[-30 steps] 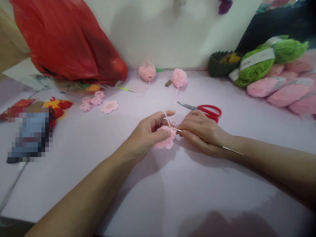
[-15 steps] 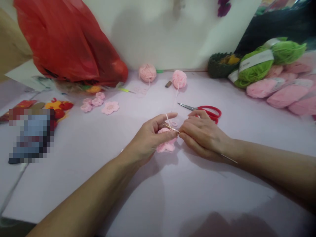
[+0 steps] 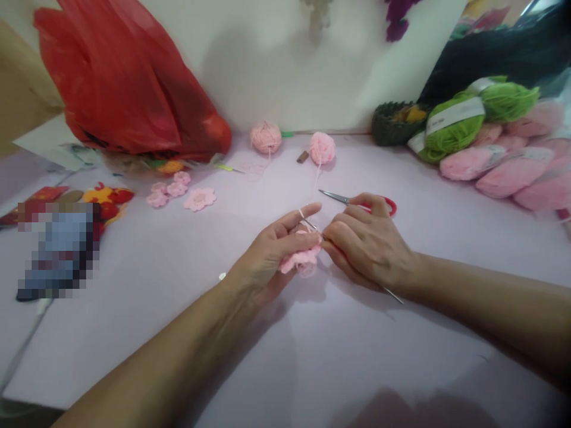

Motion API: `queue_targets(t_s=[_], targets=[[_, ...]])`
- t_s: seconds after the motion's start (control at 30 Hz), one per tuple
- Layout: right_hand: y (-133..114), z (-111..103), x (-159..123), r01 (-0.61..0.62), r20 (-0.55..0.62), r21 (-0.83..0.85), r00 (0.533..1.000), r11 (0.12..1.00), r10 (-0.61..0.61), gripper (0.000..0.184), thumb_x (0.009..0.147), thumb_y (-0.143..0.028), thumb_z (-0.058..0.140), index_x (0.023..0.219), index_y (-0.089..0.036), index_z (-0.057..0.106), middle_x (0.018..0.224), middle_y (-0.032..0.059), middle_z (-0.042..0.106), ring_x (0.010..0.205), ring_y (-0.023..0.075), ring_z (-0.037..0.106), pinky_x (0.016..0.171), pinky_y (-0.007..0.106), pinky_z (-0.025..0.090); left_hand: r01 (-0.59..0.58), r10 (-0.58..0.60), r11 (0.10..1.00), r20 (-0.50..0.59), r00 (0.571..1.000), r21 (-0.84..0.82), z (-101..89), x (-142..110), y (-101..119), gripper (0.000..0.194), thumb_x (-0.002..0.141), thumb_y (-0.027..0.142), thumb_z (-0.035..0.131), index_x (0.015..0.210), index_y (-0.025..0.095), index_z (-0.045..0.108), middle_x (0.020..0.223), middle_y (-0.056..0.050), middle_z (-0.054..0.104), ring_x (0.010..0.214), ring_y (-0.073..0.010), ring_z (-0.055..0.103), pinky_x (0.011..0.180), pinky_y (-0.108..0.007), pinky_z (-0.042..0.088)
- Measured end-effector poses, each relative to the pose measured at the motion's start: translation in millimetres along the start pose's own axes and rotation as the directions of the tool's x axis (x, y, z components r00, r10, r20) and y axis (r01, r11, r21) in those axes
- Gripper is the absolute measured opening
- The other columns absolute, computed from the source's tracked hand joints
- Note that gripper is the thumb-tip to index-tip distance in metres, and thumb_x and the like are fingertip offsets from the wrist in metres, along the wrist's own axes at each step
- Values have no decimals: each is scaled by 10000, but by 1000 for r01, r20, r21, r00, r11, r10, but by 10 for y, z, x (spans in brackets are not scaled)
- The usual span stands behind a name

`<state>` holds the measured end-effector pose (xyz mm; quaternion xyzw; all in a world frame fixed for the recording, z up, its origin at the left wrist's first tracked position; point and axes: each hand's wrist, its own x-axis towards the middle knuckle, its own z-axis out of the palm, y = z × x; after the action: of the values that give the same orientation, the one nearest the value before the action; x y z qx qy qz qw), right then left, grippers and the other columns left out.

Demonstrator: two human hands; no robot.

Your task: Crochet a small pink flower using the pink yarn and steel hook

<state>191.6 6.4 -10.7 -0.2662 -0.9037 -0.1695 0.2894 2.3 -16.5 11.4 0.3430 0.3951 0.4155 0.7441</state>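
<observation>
Between thumb and fingers my left hand (image 3: 276, 246) pinches a pink crocheted piece (image 3: 300, 260) with a wavy edge. Pink yarn loops over the raised index finger of that hand. My right hand (image 3: 363, 244) is closed around a thin metal crochet hook (image 3: 393, 295); its tip end reaches to the yarn by the left index finger, and its back end sticks out below the palm. A strand of yarn runs back to a pink yarn ball (image 3: 322, 148). Red-handled scissors (image 3: 335, 197) lie behind my right hand, which partly hides them.
Pink crocheted flowers (image 3: 200, 199), a second yarn ball (image 3: 266, 138) and a yellow-handled hook (image 3: 228, 168) lie at the back. A red plastic bag (image 3: 134, 89) stands back left. Green skeins (image 3: 455, 128), pink skeins (image 3: 513, 172) and a dark basket (image 3: 387, 126) are at right.
The hook has tilted more steeply, and my right hand has turned slightly. The crocheted piece has turned in my left fingers, its lower part now curling. The view has shifted a little.
</observation>
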Motion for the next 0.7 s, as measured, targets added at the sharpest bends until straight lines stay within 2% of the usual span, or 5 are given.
queue_targets(t_s=[0.2,0.33,0.47,0.57,0.7], targets=[[-49,-36,21,-28,106,19,994,999,26,248,974,-207,413,765,-181,544,654,-4,554,634,173,464,885,415,347,-199,243,935,-123,962,295,49,2,-125,613,792,229,755,1372,220,556,663,73,522,557,-67,461,570,-222,389],[-106,-8,25,-98,130,-104,985,990,112,226,953,-158,445,746,-190,531,633,-10,539,622,184,458,840,424,331,-119,142,985,-194,971,129,84,23,-156,615,775,224,764,1356,225,562,646,69,511,586,-77,483,615,-229,407],[-56,23,20,-63,17,-40,998,997,64,231,978,-198,471,762,-181,553,655,-6,579,642,174,479,868,410,344,7,-7,1000,-78,997,1,29,14,-39,554,771,190,757,1305,233,615,589,76,437,580,-80,466,621,-228,404],[-14,13,19,-11,-12,36,1000,999,12,247,990,-225,456,779,-166,569,675,5,604,651,169,489,894,409,356,-39,41,997,-26,999,62,-4,-5,-9,534,780,182,751,1297,222,625,582,87,426,533,-53,397,582,-206,368],[-35,-11,21,-22,72,58,997,998,18,257,983,-210,414,774,-170,559,658,0,572,640,167,469,900,411,348,-197,230,942,-95,969,272,35,-8,-114,594,806,211,743,1371,229,562,648,82,486,530,-53,400,568,-219,360]])
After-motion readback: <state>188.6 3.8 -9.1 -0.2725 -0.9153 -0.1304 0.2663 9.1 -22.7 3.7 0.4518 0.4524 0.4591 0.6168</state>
